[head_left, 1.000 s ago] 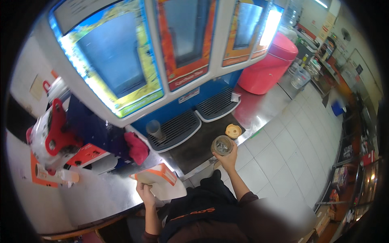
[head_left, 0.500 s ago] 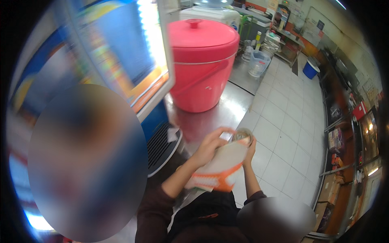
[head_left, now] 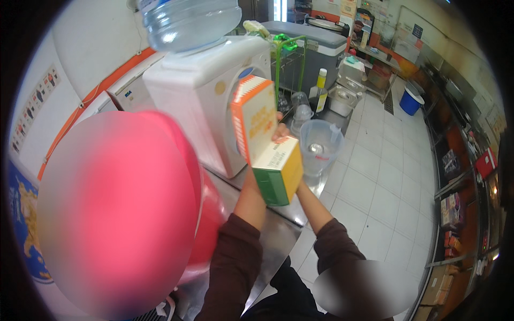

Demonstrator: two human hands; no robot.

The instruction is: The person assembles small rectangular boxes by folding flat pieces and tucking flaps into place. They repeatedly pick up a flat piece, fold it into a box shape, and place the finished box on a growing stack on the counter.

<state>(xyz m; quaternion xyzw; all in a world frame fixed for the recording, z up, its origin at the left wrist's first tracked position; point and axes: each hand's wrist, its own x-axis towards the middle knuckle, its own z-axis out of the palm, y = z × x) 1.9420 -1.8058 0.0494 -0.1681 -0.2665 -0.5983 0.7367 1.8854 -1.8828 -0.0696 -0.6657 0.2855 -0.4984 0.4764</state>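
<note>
Water bottle (head_left: 195, 25) on dispenser (head_left: 184, 88), carton (head_left: 290, 174) in front, pitcher (head_left: 325, 138) to the carton's right.

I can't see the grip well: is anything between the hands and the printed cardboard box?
Nothing visible does; fingers show at the far edge of the printed cardboard box, which hides most of the grip.

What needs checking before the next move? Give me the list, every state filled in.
1. Carton held: ok; fingers show at its edge.
2. Both hands in plain view: not ok; the carton hides most of them.
3. Carton contents: cannot tell; the inside is out of sight.
4. Jug upright: ok; it stands on the counter.
5. Slim bottle upright: ok.
6. Pink tub lid shut: cannot tell; blur covers much of it.
</note>
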